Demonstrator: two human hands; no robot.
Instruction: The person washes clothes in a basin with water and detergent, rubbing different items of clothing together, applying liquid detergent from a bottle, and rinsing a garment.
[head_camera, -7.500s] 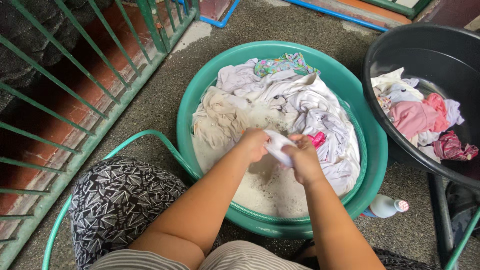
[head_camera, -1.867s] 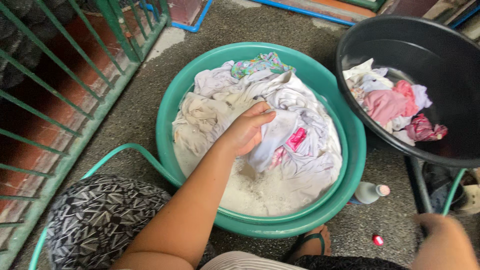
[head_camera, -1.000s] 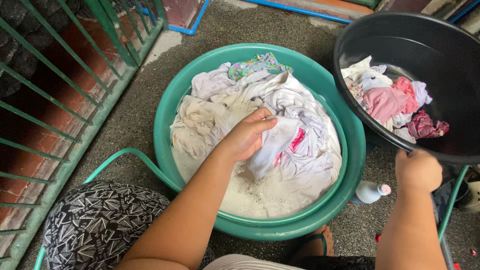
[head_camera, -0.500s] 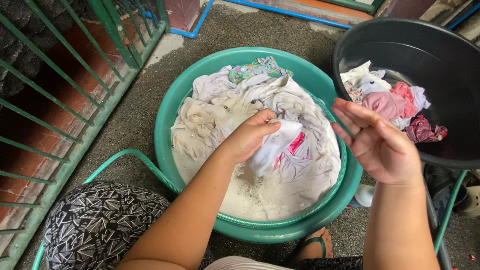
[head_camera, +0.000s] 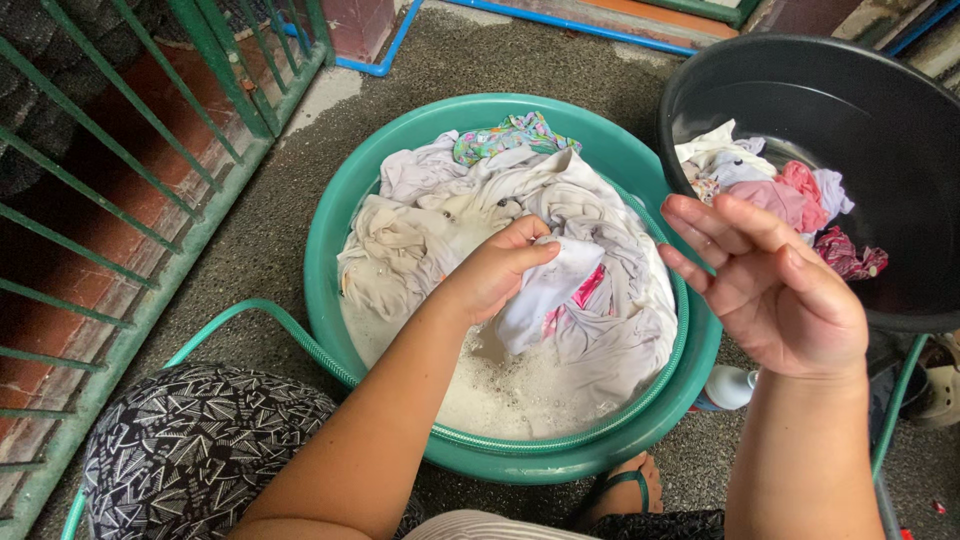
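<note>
A green basin (head_camera: 340, 200) stands on the rough grey floor, full of soapy water and several pale wet clothes. My left hand (head_camera: 495, 270) grips a white garment (head_camera: 545, 290) with a pink patch, lifting it a little above the suds. My right hand (head_camera: 775, 285) hovers open and empty, palm up, over the basin's right rim and the near edge of a black tub (head_camera: 880, 100). The tub holds white, pink and dark red clothes (head_camera: 790, 200).
A green hose (head_camera: 270, 315) curls along the basin's inner wall and out to the left. A small white bottle (head_camera: 728, 386) lies on the floor below my right hand. A green metal railing (head_camera: 110, 130) runs along the left. My patterned knee (head_camera: 200, 440) is at lower left.
My right hand left the garment, reached down right to the floor and the black tub's edge, then rose open over the basin rim. My left hand kept its hold. The tub sits closer.
</note>
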